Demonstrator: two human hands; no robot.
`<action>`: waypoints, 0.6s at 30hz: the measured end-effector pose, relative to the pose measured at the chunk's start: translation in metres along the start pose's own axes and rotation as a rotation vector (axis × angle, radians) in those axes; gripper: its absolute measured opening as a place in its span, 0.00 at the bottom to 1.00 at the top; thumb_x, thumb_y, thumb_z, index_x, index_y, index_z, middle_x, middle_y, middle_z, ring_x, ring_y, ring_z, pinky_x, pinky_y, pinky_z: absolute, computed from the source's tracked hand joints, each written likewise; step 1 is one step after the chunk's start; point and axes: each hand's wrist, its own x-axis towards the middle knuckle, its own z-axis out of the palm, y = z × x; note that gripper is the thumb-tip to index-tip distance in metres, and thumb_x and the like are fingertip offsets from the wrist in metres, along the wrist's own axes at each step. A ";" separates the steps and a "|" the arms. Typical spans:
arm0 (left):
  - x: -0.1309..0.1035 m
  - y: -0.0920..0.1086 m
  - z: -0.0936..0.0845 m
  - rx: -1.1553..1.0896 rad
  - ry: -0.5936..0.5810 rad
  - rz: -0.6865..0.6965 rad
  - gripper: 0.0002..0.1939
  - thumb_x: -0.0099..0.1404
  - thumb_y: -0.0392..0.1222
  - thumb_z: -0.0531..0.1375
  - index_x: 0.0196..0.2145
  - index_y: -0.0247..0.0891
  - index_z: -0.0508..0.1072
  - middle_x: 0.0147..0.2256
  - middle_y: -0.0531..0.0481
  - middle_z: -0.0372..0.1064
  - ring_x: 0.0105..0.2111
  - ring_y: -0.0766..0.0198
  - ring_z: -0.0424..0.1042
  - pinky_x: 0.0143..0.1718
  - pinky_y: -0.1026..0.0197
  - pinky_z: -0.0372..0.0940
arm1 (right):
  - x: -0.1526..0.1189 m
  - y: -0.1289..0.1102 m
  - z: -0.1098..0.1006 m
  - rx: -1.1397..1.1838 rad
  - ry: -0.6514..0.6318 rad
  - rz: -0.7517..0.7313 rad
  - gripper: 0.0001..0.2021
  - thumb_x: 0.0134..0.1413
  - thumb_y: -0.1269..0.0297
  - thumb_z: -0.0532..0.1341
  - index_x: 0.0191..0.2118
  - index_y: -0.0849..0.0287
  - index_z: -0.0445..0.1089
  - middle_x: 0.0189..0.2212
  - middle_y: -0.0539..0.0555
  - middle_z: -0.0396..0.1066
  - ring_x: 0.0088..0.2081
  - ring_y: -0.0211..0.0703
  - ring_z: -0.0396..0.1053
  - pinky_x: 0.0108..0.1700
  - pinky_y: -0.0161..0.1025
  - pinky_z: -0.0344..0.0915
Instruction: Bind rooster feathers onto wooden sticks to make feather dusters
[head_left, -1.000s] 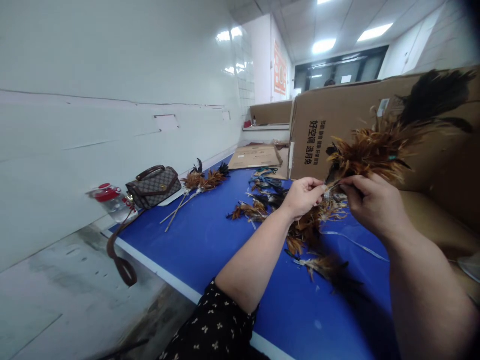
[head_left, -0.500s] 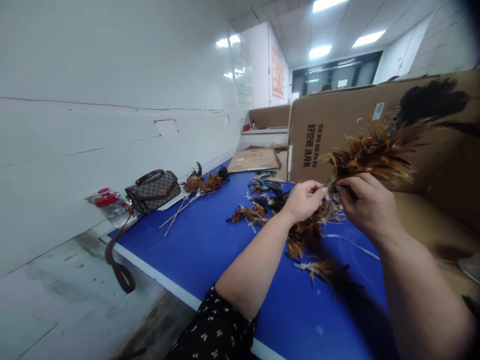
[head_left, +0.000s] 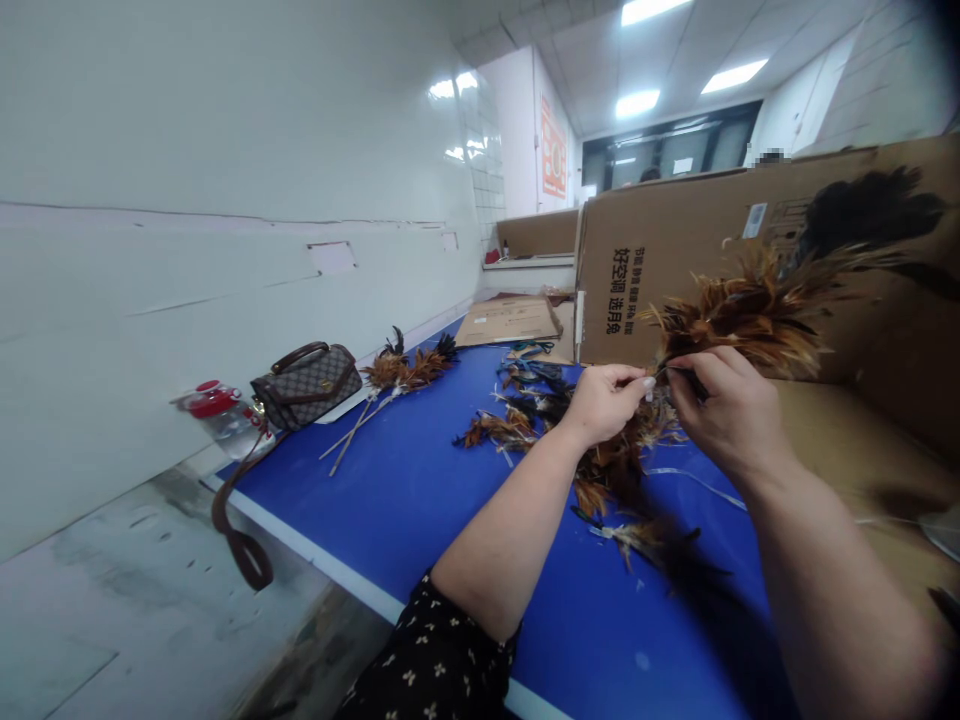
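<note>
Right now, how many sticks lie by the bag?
2, crossing beside the bag: one stick has its near end left, the other right. Feathers may hide more.

A handbag (head_left: 311, 392) stands beside a bottle (head_left: 234, 430) (red-lidded) near the wall (head_left: 225, 130)

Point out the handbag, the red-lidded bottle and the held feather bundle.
Handbag (head_left: 309, 392): head view, patterned front.
Red-lidded bottle (head_left: 234, 430): head view, clear body.
Held feather bundle (head_left: 750, 318): head view, brown feathers mid-bundle.

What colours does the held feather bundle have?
The feather bundle is orange-brown and black, clearest in the head view.
</note>
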 end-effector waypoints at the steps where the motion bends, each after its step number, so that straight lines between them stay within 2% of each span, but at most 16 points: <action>1: 0.000 0.000 0.001 0.003 0.014 0.003 0.17 0.64 0.52 0.69 0.38 0.32 0.83 0.28 0.50 0.73 0.27 0.68 0.64 0.32 0.63 0.59 | 0.000 -0.001 0.000 -0.001 -0.013 0.012 0.10 0.71 0.60 0.58 0.44 0.54 0.77 0.41 0.60 0.78 0.44 0.54 0.77 0.48 0.50 0.74; 5: -0.001 0.000 0.003 -0.007 0.051 -0.022 0.17 0.63 0.51 0.71 0.38 0.32 0.84 0.28 0.49 0.75 0.28 0.67 0.66 0.32 0.63 0.60 | 0.000 -0.003 -0.001 0.018 -0.019 0.018 0.10 0.71 0.61 0.58 0.45 0.54 0.77 0.42 0.60 0.78 0.45 0.55 0.78 0.50 0.52 0.75; 8: 0.002 0.001 -0.001 -0.094 0.094 -0.040 0.17 0.62 0.52 0.72 0.35 0.32 0.82 0.26 0.52 0.72 0.25 0.70 0.63 0.29 0.64 0.57 | 0.002 -0.006 -0.006 0.030 0.056 0.010 0.12 0.69 0.61 0.61 0.50 0.58 0.78 0.46 0.63 0.79 0.46 0.55 0.78 0.52 0.51 0.76; 11: 0.009 0.002 -0.017 -0.280 0.185 -0.048 0.19 0.57 0.52 0.75 0.33 0.32 0.79 0.27 0.52 0.71 0.24 0.73 0.61 0.27 0.64 0.54 | 0.006 -0.008 -0.015 -0.052 0.196 0.042 0.17 0.67 0.59 0.63 0.55 0.63 0.78 0.50 0.68 0.77 0.49 0.57 0.78 0.55 0.52 0.75; 13: 0.013 0.006 -0.033 -0.402 0.247 -0.044 0.20 0.54 0.50 0.77 0.31 0.32 0.77 0.27 0.51 0.71 0.23 0.74 0.60 0.25 0.65 0.52 | 0.009 -0.009 -0.020 -0.108 0.226 0.062 0.16 0.68 0.57 0.63 0.51 0.61 0.80 0.49 0.67 0.78 0.49 0.59 0.78 0.54 0.52 0.74; 15: 0.016 0.011 -0.049 -0.500 0.295 -0.037 0.20 0.53 0.47 0.78 0.29 0.31 0.75 0.27 0.51 0.70 0.23 0.74 0.59 0.25 0.65 0.50 | 0.007 -0.008 -0.019 -0.056 0.096 0.054 0.12 0.67 0.55 0.62 0.44 0.57 0.80 0.43 0.62 0.80 0.43 0.55 0.78 0.47 0.48 0.74; 18: 0.018 0.019 -0.067 -0.602 0.350 -0.036 0.18 0.56 0.43 0.77 0.29 0.31 0.73 0.28 0.50 0.69 0.24 0.75 0.59 0.26 0.66 0.49 | -0.010 -0.007 -0.004 0.175 -0.379 -0.047 0.12 0.66 0.57 0.61 0.31 0.52 0.78 0.29 0.54 0.78 0.29 0.46 0.75 0.33 0.42 0.70</action>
